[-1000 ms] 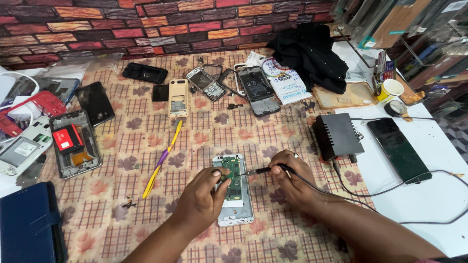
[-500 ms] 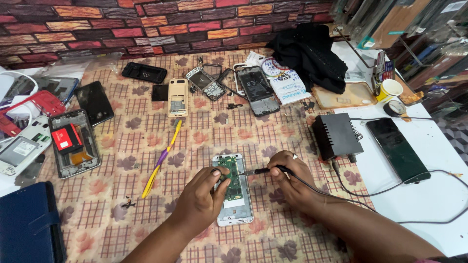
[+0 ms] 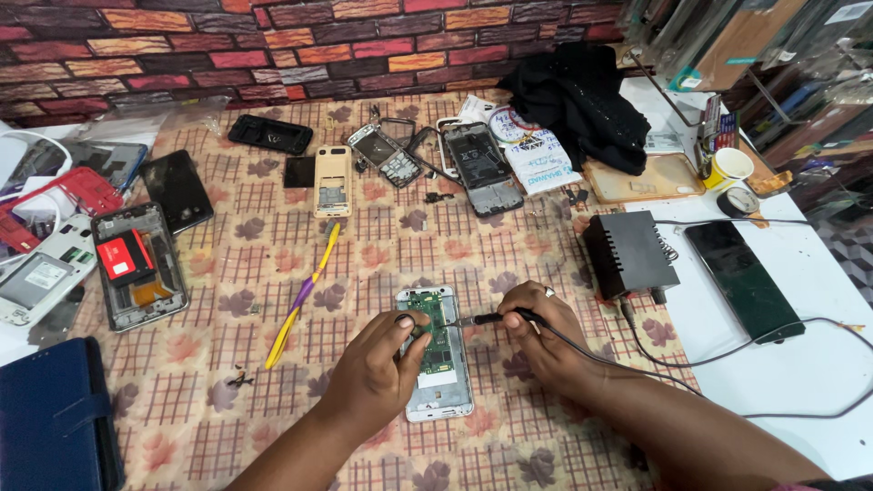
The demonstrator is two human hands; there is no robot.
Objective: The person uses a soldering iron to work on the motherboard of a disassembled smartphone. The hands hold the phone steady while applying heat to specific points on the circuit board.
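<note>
Brick wall backs a bench [image 3: 273, 427] under a checked, leaf-printed cloth. Low in the centre of the frame, the right hand [image 3: 536, 332] is closed around a corded soldering iron [image 3: 482, 319], its tip on the green board of an opened phone [image 3: 436, 353]. The left hand [image 3: 377, 373] rests on the phone's left edge, fingertips pinched; whether they grip anything is unclear. Just right sits a black power box [image 3: 627, 255]; left, a yellow-purple tool [image 3: 300, 295].

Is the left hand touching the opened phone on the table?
Touching. The head view shows the left hand lying on the opened phone, its fingertips pressed on the green board, no gap between them.
</note>
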